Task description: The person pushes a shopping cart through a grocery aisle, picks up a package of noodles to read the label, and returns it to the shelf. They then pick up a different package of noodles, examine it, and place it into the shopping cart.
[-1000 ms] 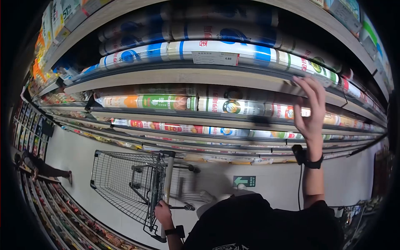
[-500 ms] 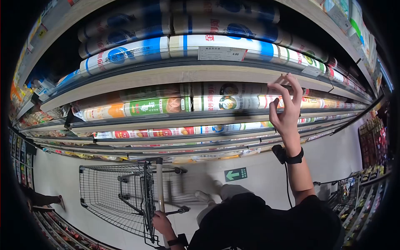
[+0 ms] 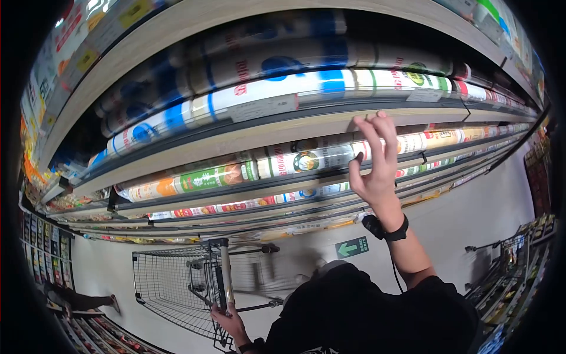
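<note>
My right hand (image 3: 375,168) is raised in front of the shelving, its fingers curved and apart with nothing between them. Fingertips overlap the wooden front edge of a shelf (image 3: 321,121) in this view. Just behind the hand lies a row of dried noodle packs (image 3: 306,160), with a green-and-orange pack (image 3: 215,178) farther left. On the shelf above, white and blue noodle packs (image 3: 277,84) are stacked in long rolls. Low down, my left hand (image 3: 231,323) is closed around the handle (image 3: 226,274) of a wire shopping cart (image 3: 168,283).
Another person's leg (image 3: 85,300) shows at the lower left. A second cart (image 3: 513,251) stands at the right, beside more stocked shelves. On the pale floor (image 3: 439,221) is a green arrow sign (image 3: 352,247). Lower shelves hold more packs (image 3: 236,206).
The view has turned, so the shelves slant more. My right hand appears farther left and slightly lower against the shelf. My left hand stays on the cart handle.
</note>
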